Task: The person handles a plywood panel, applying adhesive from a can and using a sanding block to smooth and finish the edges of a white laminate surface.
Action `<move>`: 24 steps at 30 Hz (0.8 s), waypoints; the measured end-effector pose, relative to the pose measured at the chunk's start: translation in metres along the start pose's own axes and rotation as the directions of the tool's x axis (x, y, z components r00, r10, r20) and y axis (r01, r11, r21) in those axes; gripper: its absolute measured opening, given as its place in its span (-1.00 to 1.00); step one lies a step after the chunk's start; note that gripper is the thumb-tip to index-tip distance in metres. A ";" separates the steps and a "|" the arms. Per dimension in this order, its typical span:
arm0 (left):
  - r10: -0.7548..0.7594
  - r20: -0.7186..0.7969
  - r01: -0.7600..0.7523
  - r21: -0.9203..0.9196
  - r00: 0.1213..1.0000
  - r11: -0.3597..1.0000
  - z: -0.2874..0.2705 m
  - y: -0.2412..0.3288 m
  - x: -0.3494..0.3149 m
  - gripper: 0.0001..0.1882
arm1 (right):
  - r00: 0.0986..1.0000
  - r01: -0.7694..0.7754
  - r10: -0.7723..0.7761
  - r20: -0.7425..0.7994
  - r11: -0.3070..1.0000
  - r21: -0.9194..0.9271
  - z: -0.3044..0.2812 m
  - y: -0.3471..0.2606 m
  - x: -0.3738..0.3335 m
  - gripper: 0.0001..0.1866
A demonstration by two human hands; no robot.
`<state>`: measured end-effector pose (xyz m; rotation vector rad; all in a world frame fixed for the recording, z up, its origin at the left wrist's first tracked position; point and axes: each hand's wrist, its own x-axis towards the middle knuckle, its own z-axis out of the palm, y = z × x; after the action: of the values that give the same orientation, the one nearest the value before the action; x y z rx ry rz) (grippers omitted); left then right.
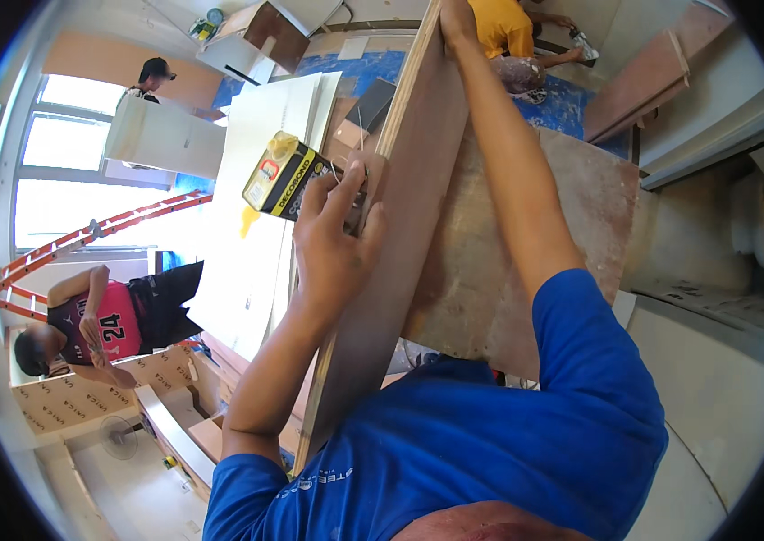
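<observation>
A long wooden board with a layered plywood edge stands on its side, running from my body to the top of the head view. My right hand grips its far end, partly cut off by the frame. Beside the board's left face is my left hand, its fingers bent around something dark that I cannot make out. Just past those fingers stands a rectangular black-and-yellow can with a thin wire handle and yellowish drips on its top.
White sheets lie under the can, with a yellow smear. A brown panel lies right of the board. An orange ladder and a person in a pink-black jersey are left. Another person in yellow crouches far right; a third stands by the window.
</observation>
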<state>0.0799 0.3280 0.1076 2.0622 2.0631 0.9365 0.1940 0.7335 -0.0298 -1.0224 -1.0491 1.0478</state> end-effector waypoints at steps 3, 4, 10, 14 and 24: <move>0.029 -0.006 -0.029 0.007 1.000 1.000 0.005 0.000 0.004 -0.50 | 1.000 0.008 -0.008 -0.019 1.000 0.021 0.004 0.005 0.001 -0.21; 0.019 -0.009 -0.019 -0.010 1.000 1.000 0.006 0.002 0.008 -0.50 | 1.000 0.009 -0.008 -0.018 0.999 0.031 0.006 0.005 -0.001 -0.22; 0.058 -0.061 -0.059 -0.018 0.996 0.998 0.028 -0.009 0.041 -0.51 | 1.000 -0.007 0.008 -0.018 0.998 0.064 0.012 0.003 -0.008 -0.23; 0.094 -0.039 -0.096 -0.045 0.995 0.994 0.059 -0.002 0.107 -0.51 | 0.999 -0.018 0.023 -0.046 0.994 0.108 0.009 0.009 -0.004 -0.24; 0.203 -0.101 -0.206 -0.021 0.974 0.978 0.127 -0.003 0.219 -0.49 | 0.997 -0.076 0.069 0.030 0.938 0.338 0.005 0.003 -0.015 -0.25</move>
<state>0.1158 0.5771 0.0815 2.2900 1.8915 1.1139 0.1863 0.7200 -0.0345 -0.7761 -0.8129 1.2504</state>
